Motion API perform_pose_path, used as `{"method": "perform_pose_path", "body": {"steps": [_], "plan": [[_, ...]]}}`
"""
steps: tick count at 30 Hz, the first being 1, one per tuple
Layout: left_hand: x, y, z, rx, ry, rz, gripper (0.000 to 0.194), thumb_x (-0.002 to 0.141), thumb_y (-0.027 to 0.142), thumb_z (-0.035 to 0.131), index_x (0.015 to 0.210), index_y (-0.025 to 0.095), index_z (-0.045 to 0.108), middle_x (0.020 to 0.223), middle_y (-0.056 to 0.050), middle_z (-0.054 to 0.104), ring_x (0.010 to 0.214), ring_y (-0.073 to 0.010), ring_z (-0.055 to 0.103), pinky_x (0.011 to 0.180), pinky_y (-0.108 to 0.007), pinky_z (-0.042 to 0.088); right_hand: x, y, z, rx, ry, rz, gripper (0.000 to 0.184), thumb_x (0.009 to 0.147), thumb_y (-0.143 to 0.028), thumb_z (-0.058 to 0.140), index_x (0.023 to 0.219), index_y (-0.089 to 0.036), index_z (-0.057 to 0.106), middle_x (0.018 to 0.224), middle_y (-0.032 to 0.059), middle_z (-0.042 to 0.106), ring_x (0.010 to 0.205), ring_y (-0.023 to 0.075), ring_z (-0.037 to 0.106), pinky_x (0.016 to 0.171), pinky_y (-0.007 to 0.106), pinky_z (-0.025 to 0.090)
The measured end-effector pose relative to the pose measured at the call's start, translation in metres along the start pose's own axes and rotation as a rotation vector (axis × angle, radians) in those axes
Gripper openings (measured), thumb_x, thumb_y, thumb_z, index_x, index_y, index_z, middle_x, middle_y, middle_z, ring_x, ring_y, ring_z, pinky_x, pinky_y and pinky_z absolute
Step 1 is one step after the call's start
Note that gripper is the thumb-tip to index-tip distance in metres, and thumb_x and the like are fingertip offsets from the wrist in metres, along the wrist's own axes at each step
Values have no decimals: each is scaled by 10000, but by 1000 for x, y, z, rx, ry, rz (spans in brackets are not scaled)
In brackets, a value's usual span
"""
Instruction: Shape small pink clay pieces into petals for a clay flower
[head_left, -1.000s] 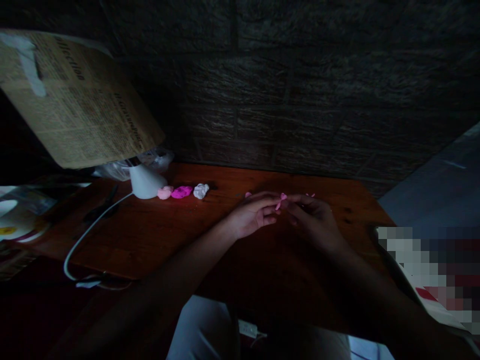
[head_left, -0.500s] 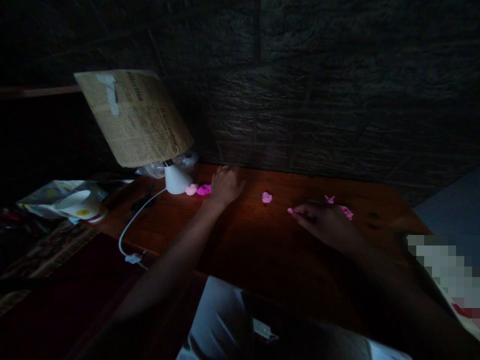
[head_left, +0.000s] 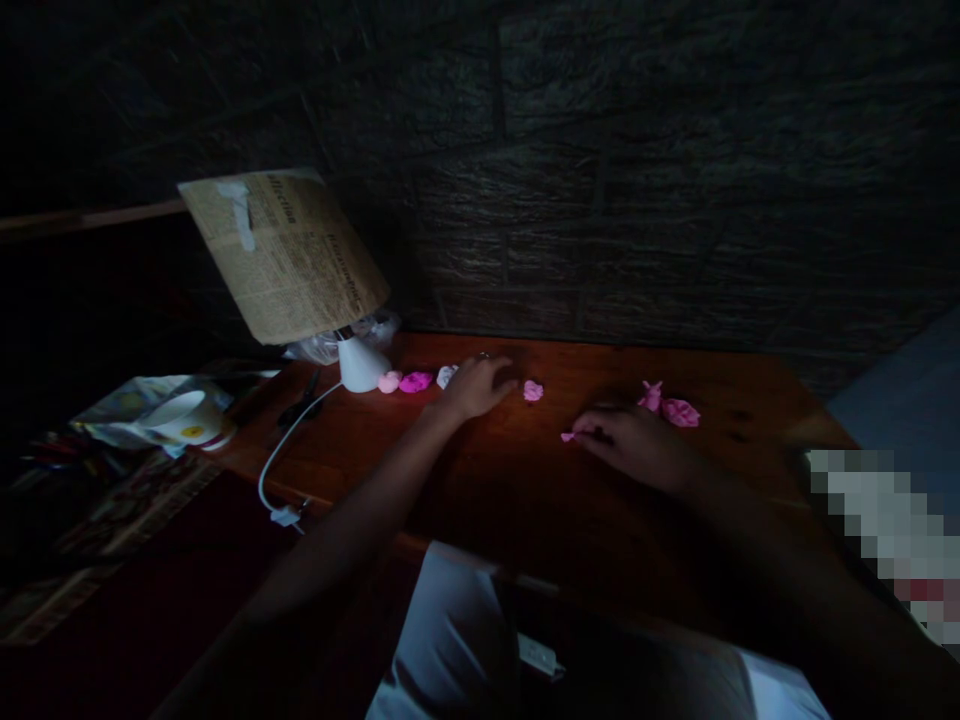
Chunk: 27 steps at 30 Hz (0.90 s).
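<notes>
My right hand [head_left: 637, 442] pinches a small pink clay piece [head_left: 568, 437] between thumb and fingertips, low over the wooden table. With fingers bent and apart, my left hand [head_left: 484, 386] reaches just left of a pink clay lump [head_left: 533, 390] and shows nothing in its grasp. A white clay lump [head_left: 447, 376] is partly hidden behind the left wrist. Farther left lie a magenta clay lump [head_left: 415, 382] and a pale pink clay lump [head_left: 389, 381]. Beyond the right hand are a pink clay shape with pointed tips [head_left: 650, 396] and a flatter pink clay piece [head_left: 681, 412].
A lamp with a newsprint shade [head_left: 292, 255] stands at the table's left, its white cord [head_left: 271, 450] hanging over the edge. Dark scissors [head_left: 300, 408] and a white cup [head_left: 187, 420] are nearby. A dark brick-patterned wall [head_left: 540, 220] rises behind the table [head_left: 480, 480].
My hands have parted. The left went to the white lump, then moved right toward the pink lump. The right still pinches the small pink piece, now lower. The view has shifted left.
</notes>
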<state>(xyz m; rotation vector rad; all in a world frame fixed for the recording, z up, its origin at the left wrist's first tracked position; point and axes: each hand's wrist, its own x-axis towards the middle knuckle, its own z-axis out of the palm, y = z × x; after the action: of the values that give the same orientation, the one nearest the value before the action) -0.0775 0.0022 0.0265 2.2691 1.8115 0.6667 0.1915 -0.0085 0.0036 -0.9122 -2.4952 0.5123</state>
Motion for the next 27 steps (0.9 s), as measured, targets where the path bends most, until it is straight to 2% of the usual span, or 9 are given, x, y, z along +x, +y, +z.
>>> {"method": "perform_pose_path", "body": {"steps": [2, 4, 6, 9, 12, 14, 16, 22, 27], "plan": [[10, 7, 12, -163, -33, 3, 241, 819, 346, 724, 1007, 200, 760, 1056, -113, 761, 1056, -283, 675, 993, -385, 473, 0, -1, -2, 43, 3, 13, 131, 908, -267, 630, 864, -226, 746, 862, 57, 760, 738, 206, 690, 669, 333, 483], [19, 10, 23, -276, -124, 12, 108, 741, 270, 774, 828, 210, 752, 852, -56, 751, 847, -226, 682, 862, -342, 503, 0, -1, -3, 76, 41, 23, 128, 894, -248, 629, 851, -232, 748, 848, 50, 771, 737, 209, 696, 678, 338, 493], [24, 11, 31, -406, -158, 14, 107, 685, 180, 782, 777, 184, 727, 752, -26, 719, 733, -173, 650, 787, -308, 504, 0, 0, -5, 97, 111, 51, 143, 874, -205, 617, 839, -236, 752, 860, 47, 785, 751, 213, 708, 709, 348, 509], [21, 14, 41, -780, -156, 50, 244, 671, 166, 798, 901, 146, 718, 873, -51, 750, 788, -146, 680, 807, -297, 524, 2, 0, -5, 154, 238, 135, 154, 879, -233, 618, 876, -244, 772, 904, 52, 803, 797, 228, 732, 757, 368, 537], [11, 24, 47, -973, -131, 100, 359, 693, 231, 833, 1019, 149, 707, 959, -67, 763, 861, -139, 705, 863, -302, 537, 3, -2, -4, 270, 301, 224, 189, 894, -316, 630, 970, -253, 791, 913, 42, 810, 731, 212, 726, 714, 358, 551], [5, 32, 48, -1008, -154, 143, 388, 712, 243, 834, 1067, 155, 702, 979, -70, 769, 877, -144, 716, 876, -310, 550, 2, -3, -3, 356, 280, 261, 253, 901, -379, 627, 1023, -231, 792, 895, 46, 809, 623, 184, 692, 638, 332, 537], [2, 38, 49, -1017, -128, 167, 394, 712, 238, 836, 1072, 152, 702, 973, -69, 773, 872, -156, 724, 849, -308, 566, 2, -4, -3, 412, 257, 274, 300, 902, -420, 625, 1033, -209, 793, 835, 48, 802, 575, 171, 670, 600, 314, 522], [-1, 43, 52, -996, -83, 169, 372, 730, 243, 831, 1058, 142, 687, 903, -50, 759, 808, -145, 716, 754, -267, 572, 1, -3, -4, 491, 254, 264, 344, 886, -466, 638, 1032, -198, 798, 776, 44, 784, 560, 167, 651, 563, 296, 513], [-2, 43, 55, -1001, -78, 193, 356, 729, 207, 825, 1051, 145, 686, 917, -46, 752, 820, -140, 712, 764, -264, 573, 2, -2, -4, 475, 252, 268, 345, 876, -499, 649, 972, -202, 796, 749, 38, 765, 551, 156, 631, 560, 292, 500]]}}
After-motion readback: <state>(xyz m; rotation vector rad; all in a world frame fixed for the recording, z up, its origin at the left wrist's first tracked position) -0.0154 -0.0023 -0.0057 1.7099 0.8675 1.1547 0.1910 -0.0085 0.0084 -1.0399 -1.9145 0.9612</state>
